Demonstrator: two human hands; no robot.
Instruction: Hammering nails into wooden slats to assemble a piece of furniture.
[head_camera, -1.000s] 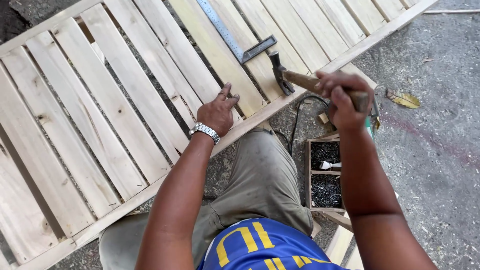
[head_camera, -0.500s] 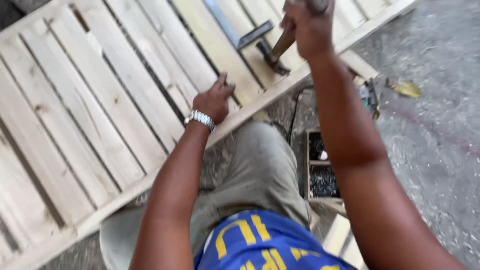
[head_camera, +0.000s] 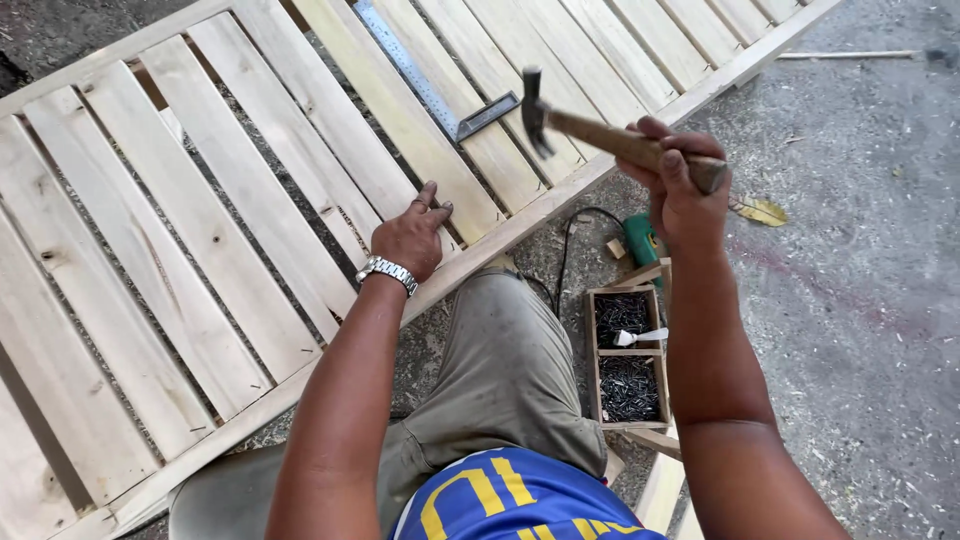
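My right hand (head_camera: 676, 180) is clamped around the wooden handle of the hammer (head_camera: 600, 135), raised in the upper middle of the frame with its dark head toward the slats. My left hand (head_camera: 412, 235) lies flat, fingers spread, on a pale slat of the wooden frame (head_camera: 200, 220) near its lower rail (wristwatch (head_camera: 388, 270) on that wrist). A metal square (head_camera: 440, 85) lies across the slats above. At lower right of centre, a small wooden box of nails (head_camera: 628, 360) sits on the ground beside my knee.
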